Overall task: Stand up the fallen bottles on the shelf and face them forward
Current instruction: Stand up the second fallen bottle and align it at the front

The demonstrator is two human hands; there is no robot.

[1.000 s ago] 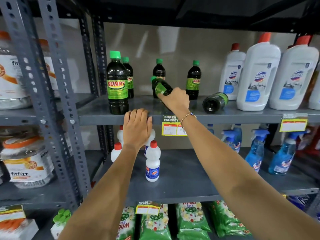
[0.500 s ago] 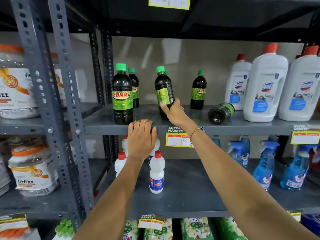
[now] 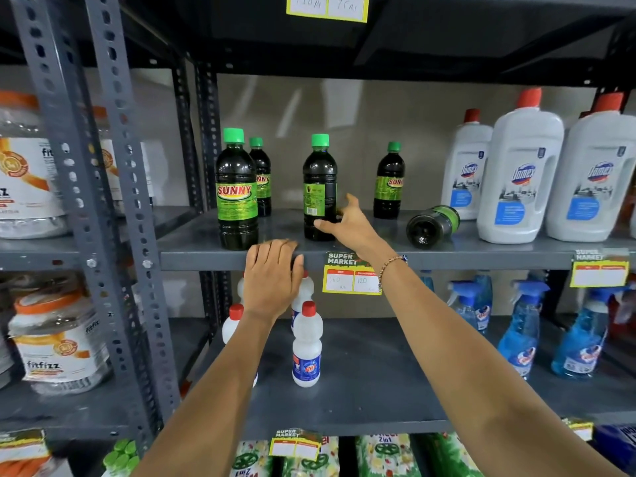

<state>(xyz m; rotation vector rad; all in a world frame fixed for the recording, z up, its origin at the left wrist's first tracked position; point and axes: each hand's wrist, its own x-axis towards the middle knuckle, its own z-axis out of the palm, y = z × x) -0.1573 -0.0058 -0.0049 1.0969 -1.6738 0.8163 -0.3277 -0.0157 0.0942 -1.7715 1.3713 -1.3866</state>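
Observation:
Several dark SUNNY bottles with green caps stand on the grey shelf [image 3: 481, 258]. The middle bottle [image 3: 319, 180] is upright with its barcode side toward me. My right hand [image 3: 351, 225] grips its base, thumb in front and fingers round the right side. One bottle [image 3: 432, 226] lies on its side to the right, its bottom pointing at me. A front-left bottle [image 3: 236, 194] shows its SUNNY label forward. Two more stand at the back, one on the left [image 3: 262, 177] and one on the right [image 3: 389, 184]. My left hand [image 3: 272, 277] rests flat on the shelf's front edge.
Big white Domex jugs [image 3: 519, 177] crowd the shelf's right end, close to the fallen bottle. Small white bottles [image 3: 307, 349] and blue spray bottles [image 3: 516, 339] stand on the shelf below. A perforated steel upright [image 3: 117, 201] borders the left. A price tag [image 3: 351, 273] hangs on the shelf edge.
My right hand swung the tilted bottle upright and set it on the shelf, then slid down to its base. The view has moved closer. My left hand stayed on the shelf edge.

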